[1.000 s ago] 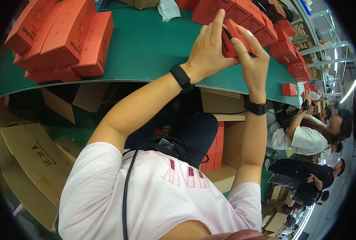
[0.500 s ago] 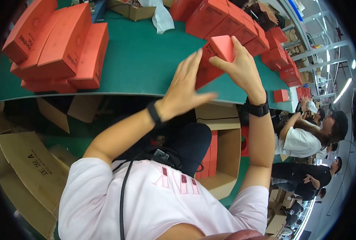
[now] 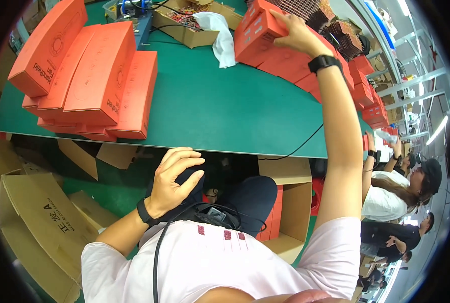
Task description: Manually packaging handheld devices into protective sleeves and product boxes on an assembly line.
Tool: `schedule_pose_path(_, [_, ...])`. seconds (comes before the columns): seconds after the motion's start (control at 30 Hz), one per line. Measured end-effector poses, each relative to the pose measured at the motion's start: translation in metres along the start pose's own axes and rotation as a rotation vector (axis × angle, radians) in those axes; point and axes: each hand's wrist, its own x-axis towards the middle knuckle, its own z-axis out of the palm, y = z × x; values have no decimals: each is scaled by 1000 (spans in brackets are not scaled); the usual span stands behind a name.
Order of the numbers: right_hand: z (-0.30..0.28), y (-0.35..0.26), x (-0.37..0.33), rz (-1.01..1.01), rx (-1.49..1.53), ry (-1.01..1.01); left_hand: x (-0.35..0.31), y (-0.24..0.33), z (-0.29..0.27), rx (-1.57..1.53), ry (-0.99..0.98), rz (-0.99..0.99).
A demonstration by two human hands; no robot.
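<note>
Orange carton (image 3: 258,35), rectangular, with pale printed panels on its near face, held at the far right of the green table (image 3: 225,108), set against the top of a row of like orange cartons (image 3: 336,76) that runs away along the table's right edge. Right hand (image 3: 298,33), arm stretched full length, wearing a black wristband, fingers wrapped over the carton's upper right end in a firm grasp. Left hand (image 3: 172,177), also with a black wristband, held low below the table's near edge, over the lap; fingers loosely curled and spread, grasping nothing. White cloth (image 3: 220,30), crumpled, lying on the table just left of the held carton, draped partly over the rim of an open cardboard tray (image 3: 184,33) that holds wires and small parts. Stack of flat orange boxes (image 3: 88,81), long and slim, piled in overlapping layers at the table's left end, well apart from both hands. Black cable (image 3: 295,146), thin, trailing across the table's near right portion. Open cardboard box (image 3: 290,202), standing under the table to the right of the person's knees, with orange cartons upright inside against its left wall. Flattened cardboard sheets (image 3: 38,222), on the floor at lower left. Other people (image 3: 386,187), seated further along the line at far right.
</note>
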Motion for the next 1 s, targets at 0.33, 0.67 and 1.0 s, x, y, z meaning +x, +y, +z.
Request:
schedule_pose_path(0.33, [17, -62, -1, -134, -144, 351, -19, -6, -8, -187, 7, -1])
schedule_pose_path(0.67, [6, -393, -56, -378, 140, 460, -50, 0, -27, -91, 158, -14])
schedule_pose_path(1.0, [8, -306, -108, -383, 329, 904, -67, 3, -57, -89, 312, -36])
